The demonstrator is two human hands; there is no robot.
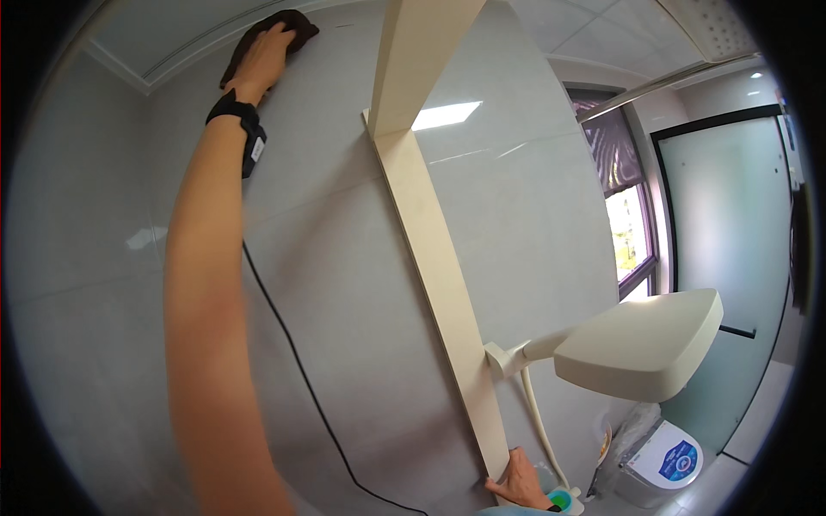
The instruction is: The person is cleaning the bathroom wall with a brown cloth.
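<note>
My left hand [263, 58], with a black device strapped at the wrist, presses a dark brown cloth [300, 29] against the grey tiled wall [310, 213], just below the ceiling edge. Its fingers are spread over the cloth. Low in the head view, my right hand [521, 484] grips the lower part of a long cream column [439, 277] mounted on the wall, thumb at one edge. A wide cream arm [419, 58] juts from the column's top. Lower down, a bracket carries a cream shower head [639, 348], and a cream hose [539, 426] hangs beside it.
A black cable [290, 342] runs down in front of the wall. Beside my right hand is a small teal container [560, 500] with something green inside. A grey and white bin-like box [664, 455] stands at lower right, near a frosted glass door [729, 213] and a window [626, 226].
</note>
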